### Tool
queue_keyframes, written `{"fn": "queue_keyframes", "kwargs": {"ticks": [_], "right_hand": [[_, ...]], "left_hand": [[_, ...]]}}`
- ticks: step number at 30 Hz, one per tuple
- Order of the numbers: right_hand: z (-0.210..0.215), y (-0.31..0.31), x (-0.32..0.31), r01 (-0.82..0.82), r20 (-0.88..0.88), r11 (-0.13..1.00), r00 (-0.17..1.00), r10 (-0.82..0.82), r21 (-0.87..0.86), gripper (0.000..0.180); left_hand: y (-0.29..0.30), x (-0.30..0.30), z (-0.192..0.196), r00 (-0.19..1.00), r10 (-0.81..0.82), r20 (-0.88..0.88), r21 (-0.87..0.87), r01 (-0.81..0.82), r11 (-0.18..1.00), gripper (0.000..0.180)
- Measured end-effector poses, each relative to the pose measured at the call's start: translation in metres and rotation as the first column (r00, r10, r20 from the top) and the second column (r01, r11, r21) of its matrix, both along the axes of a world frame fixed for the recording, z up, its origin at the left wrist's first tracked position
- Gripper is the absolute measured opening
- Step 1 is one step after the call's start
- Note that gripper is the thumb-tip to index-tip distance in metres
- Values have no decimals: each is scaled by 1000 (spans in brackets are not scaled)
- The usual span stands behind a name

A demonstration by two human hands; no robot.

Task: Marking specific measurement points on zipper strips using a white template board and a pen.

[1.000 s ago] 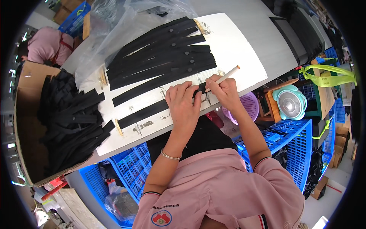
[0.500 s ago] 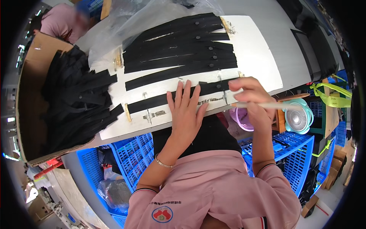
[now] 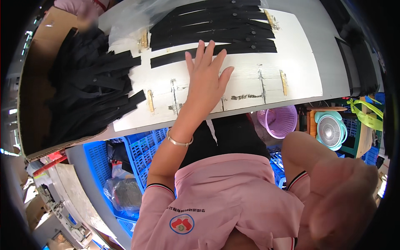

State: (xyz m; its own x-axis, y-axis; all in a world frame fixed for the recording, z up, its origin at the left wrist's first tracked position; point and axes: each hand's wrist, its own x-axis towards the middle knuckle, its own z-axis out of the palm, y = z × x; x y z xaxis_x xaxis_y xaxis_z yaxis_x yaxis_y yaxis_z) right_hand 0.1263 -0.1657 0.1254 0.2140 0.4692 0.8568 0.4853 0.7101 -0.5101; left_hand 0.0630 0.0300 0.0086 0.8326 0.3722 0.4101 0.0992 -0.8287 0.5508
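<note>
Far left, beyond the carton (image 3: 52,27), another person's pink top (image 3: 68,5), cut off by the view. Inside the carton and spilling over its right side onto the white board (image 3: 300,62), a tangled heap of black strips (image 3: 89,79), much as half a second ago.

Farther right, on the board's near part, the main change: between the left wooden stop (image 3: 150,100) and the right wooden stop (image 3: 284,82), no cloth now, only dark smudges (image 3: 246,97) and marks, with the strip seen there half a second ago gone. Beyond that, a row of flat strips (image 3: 196,29) with small round buttons (image 3: 253,46) toward the right ends. Along the near side of the row, the nearest strip (image 3: 166,60), set slightly apart at its left end and passing under the left hand (image 3: 204,81). Palm down, fingers spread apart, gripping nothing visible, seemingly resting on that strip; now reaching farther over the board than before. Cannot tell whether newly laid there or covering another. Likely meaning for the work: one strip shifted from between the stops to the row.

Right, past the board, a purple basket (image 3: 289,123) and turquoise fan (image 3: 329,130).

Near right, well apart from the left, the right hand (image 3: 343,196): withdrawn from the board, close to the camera, blurred. Cannot tell whether closed on the white stick, lately held there, now out of sight.
</note>
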Motion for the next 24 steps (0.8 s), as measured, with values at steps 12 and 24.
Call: {"fn": "queue_keyframes", "kwargs": {"ticks": [12, 24], "right_hand": [[-13, -104, 5, 236, -60, 971, 969, -238, -35, 48], [-29, -31, -20, 201, -347, 809, 827, -442, -552, 44]], "left_hand": [[82, -168, -5, 864, 499, -60, 310, -459, 832, 27], [56, -108, -2, 916, 391, 91, 236, -401, 885, 12]]}}
